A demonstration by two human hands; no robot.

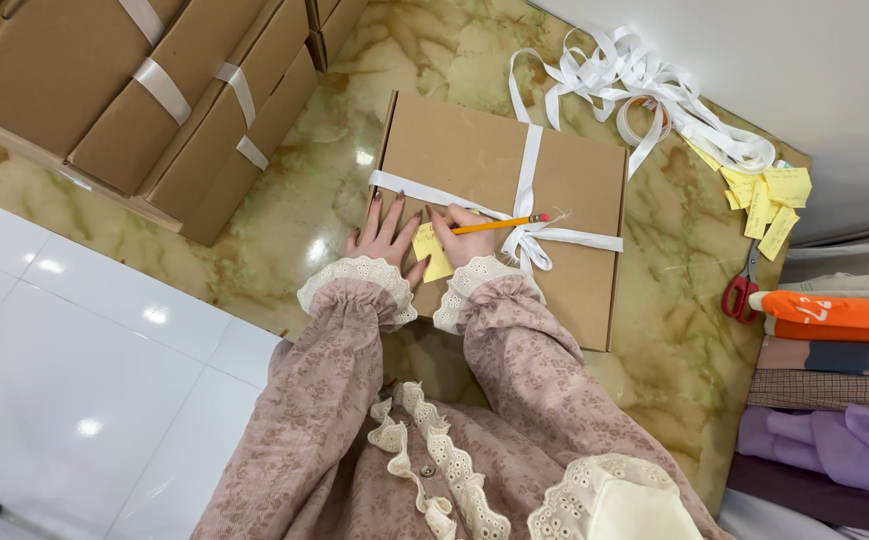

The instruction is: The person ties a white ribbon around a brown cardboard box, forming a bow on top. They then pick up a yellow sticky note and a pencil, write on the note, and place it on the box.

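- The green-and-cream marbled stone worktop (pixel 304 200) is carrying everything, and both hands are working near its middle, on top of one box.
- A stack of flat brown cardboard boxes bound with white ribbon (pixel 154 100) is lying well apart from the fingers, up and to their left; these look finished, already tied.
- The flat brown cardboard box crossed by white ribbon (pixel 474 150) is lying directly under both hands. Its ribbon is already tied, with the white bow (pixel 532 245) sitting just right of the right fingers, so the wrapping seems done and only the labelling is in hand.
- A pile of folded fabrics in orange, pink, check and purple (pixel 834 390) is sitting far to the right of the fingers, at the worktop's edge.
- A loose tangle of white ribbon with its spool (pixel 644 85) is lying beyond the box, up and right of the fingers.
- The left hand (pixel 386 235) is lying flat, fingers spread and gripping nothing, pressing on the box just left of the note.
- The right hand (pixel 461 232) is closing its fingers around the pencil, with the tip end hidden under the hand at the note.
- Several loose yellow paper slips (pixel 769 200) are waiting far right, beside red-handled scissors (pixel 741 292).
- The small yellow paper note (pixel 432 252) is lying between the two hands, on the box; whether anything is written on it I cannot tell.
- The orange pencil with a pink eraser end (pixel 499 224) is pointing right, toward the bow.
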